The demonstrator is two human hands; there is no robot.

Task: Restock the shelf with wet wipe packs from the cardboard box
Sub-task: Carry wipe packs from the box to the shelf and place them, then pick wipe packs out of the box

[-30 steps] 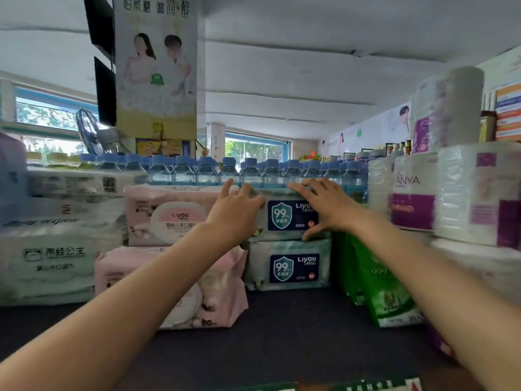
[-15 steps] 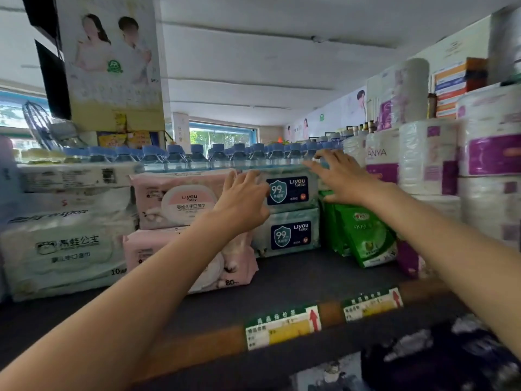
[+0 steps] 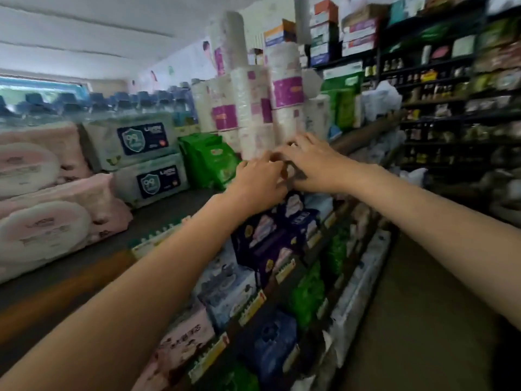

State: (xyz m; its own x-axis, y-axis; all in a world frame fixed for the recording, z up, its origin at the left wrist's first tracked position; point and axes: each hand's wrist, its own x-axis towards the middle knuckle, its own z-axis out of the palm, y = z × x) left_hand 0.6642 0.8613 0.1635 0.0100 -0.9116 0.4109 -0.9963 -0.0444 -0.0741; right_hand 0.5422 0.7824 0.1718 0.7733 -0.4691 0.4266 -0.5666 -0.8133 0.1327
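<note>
We're in a shop aisle, looking along a dark grey top shelf (image 3: 84, 266) with a worn orange front edge and yellow price tags. Dark racks of bottles and boxes run down the right side under a white ceiling, and the whole view is motion-blurred.

On that shelf, two soft white plastic wet wipe packs with navy shield labels (image 3: 141, 159) sit stacked one on the other, between puffy pink wipe packs (image 3: 48, 210) on the left and glossy green pouches (image 3: 208, 159) on the right. Blue-capped water bottles (image 3: 121, 103) line up behind. Tall white wrapped paper rolls with purple bands (image 3: 253, 108) stand beside the green pouches.

Both bare arms stretch forward. The left hand (image 3: 260, 182) and right hand (image 3: 313, 165) meet at the foot of the paper rolls, fingers bent, nearly touching each other. Blur hides the fingertips, so whether either grasps anything can't be told. No cardboard box in view.
</note>
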